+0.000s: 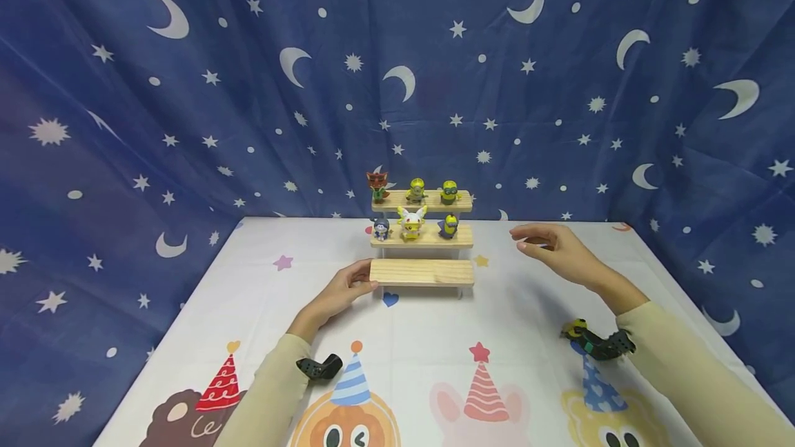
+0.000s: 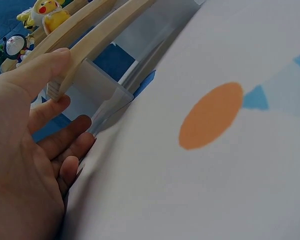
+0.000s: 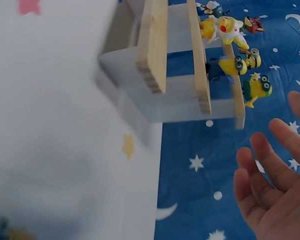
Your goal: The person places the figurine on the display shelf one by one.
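A three-step wooden display stand (image 1: 422,273) with clear supports stands at the table's back middle. My left hand (image 1: 343,290) pinches the left end of its lowest board (image 2: 107,37), thumb on the board and index finger below. My right hand (image 1: 562,254) hovers right of the stand, fingers loosely bent, holding nothing. On the top board stand a fox figure (image 1: 377,186) and two yellow goggled figures (image 1: 416,190). The middle board carries a small dark-and-white figure (image 1: 381,229), a white-and-yellow figure (image 1: 411,223) and a yellow-and-purple figure (image 1: 448,226).
A small yellow-and-dark figure (image 1: 576,328) lies on the table beside the right wrist camera (image 1: 605,345). The white tablecloth (image 1: 248,295) has printed cartoon animals along the front. A blue curtain (image 1: 348,123) with moons and stars hangs behind and at both sides.
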{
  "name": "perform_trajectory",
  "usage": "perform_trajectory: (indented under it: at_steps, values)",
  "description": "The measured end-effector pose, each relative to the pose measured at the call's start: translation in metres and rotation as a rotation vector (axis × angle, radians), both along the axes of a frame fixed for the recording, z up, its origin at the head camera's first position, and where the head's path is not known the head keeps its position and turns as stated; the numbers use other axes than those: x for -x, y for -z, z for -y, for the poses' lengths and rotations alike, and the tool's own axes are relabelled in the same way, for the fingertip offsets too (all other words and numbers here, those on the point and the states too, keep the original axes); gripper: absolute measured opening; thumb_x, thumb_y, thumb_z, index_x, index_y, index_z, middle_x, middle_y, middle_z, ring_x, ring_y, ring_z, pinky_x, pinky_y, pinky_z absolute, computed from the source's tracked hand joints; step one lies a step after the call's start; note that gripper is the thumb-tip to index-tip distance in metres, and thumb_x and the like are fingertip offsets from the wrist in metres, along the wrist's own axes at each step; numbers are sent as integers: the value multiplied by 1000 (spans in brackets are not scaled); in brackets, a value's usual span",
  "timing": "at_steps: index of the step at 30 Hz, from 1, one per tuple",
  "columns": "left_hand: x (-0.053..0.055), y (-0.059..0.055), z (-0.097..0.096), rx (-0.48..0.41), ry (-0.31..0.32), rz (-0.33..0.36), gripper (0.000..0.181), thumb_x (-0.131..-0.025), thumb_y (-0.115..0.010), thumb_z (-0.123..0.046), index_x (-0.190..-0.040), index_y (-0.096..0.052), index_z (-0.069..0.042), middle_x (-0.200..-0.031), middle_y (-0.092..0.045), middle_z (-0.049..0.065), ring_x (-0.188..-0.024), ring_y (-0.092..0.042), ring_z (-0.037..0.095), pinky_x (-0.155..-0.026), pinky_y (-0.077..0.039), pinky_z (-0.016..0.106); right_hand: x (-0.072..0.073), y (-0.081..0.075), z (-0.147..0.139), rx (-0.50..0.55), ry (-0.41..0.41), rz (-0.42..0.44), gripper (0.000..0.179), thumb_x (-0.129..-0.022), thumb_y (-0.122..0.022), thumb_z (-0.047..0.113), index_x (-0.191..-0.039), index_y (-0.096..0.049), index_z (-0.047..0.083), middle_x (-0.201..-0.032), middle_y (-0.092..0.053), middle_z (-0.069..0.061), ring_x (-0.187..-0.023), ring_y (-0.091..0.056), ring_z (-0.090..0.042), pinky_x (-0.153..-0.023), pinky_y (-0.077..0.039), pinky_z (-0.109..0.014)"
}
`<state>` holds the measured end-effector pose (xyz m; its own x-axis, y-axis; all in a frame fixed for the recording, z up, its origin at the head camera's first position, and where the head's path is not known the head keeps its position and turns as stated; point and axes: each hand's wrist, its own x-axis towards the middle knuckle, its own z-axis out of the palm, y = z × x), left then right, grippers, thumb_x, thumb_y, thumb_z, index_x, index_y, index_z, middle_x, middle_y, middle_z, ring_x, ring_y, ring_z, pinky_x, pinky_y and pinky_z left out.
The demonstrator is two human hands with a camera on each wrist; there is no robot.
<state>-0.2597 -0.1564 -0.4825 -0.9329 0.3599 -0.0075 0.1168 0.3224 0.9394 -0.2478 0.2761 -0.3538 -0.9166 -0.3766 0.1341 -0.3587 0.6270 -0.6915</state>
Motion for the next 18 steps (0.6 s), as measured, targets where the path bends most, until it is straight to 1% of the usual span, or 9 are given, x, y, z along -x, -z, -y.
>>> perform_trajectory:
  at_steps: [2,4,6,8,10,13,15,18]
  values:
    - [0,0,-1,1,-1,-1,63,-100,-64,-24,-154,-39,-6,-147,-53,19,-132,-52,33,-114,-41,52,-10,1,-10,-21,-8,-34,35,-103,-60,20,-132,-63,3,-132,-66,-19,-114,-64,-23,-91,-55,-26]
    - [0,0,-2,4,0,-2,63,-100,-64,-24,-154,-39,-6,-147,-53,18,-131,-52,33,-113,-42,51,-21,2,-21,-28,-19,-73,32,-102,-61,17,-130,-65,2,-129,-67,-19,-110,-64,-12,-87,-53,-19]
    - [-1,-1,-3,5,-1,-2,63,-100,-64,-24,-154,-39,-6,-146,-54,18,-130,-53,32,-112,-43,50,-31,4,-32,-30,-20,-100,30,-101,-62,16,-128,-66,2,-127,-68,-18,-105,-61,0,-85,-52,-17]
    - [-1,-1,-4,9,-1,3,63,-100,-64,-25,-154,-39,-7,-146,-54,17,-130,-53,31,-111,-44,48,-39,6,-41,-43,-14,-112,30,-101,-62,15,-128,-66,3,-125,-69,-17,-102,-58,9,-83,-52,-17]
    - [0,-1,-4,13,-3,9,63,-100,-65,-26,-154,-39,-8,-146,-54,16,-130,-53,30,-111,-44,48,-47,9,-50,-54,-4,-114,29,-101,-62,14,-128,-67,4,-123,-70,-15,-100,-57,11,-82,-52,-18]
    - [0,0,-3,23,-19,23,64,-99,-66,-28,-154,-40,-10,-146,-55,14,-130,-53,28,-112,-44,48,-55,13,-61,-72,8,-111,29,-100,-63,14,-128,-67,4,-120,-71,-6,-98,-57,12,-79,-52,-18]
    - [0,0,-3,28,-25,22,64,-99,-66,-29,-154,-41,-11,-145,-55,13,-130,-53,28,-112,-43,48,-59,16,-67,-69,21,-116,29,-99,-64,13,-126,-67,4,-117,-70,6,-97,-58,11,-78,-52,-18]
    - [0,0,-1,35,-22,10,64,-99,-66,-30,-154,-40,-10,-146,-55,14,-131,-53,28,-113,-42,49,-66,22,-78,-63,36,-108,29,-99,-64,12,-126,-67,2,-113,-64,24,-97,-58,12,-77,-52,-18]
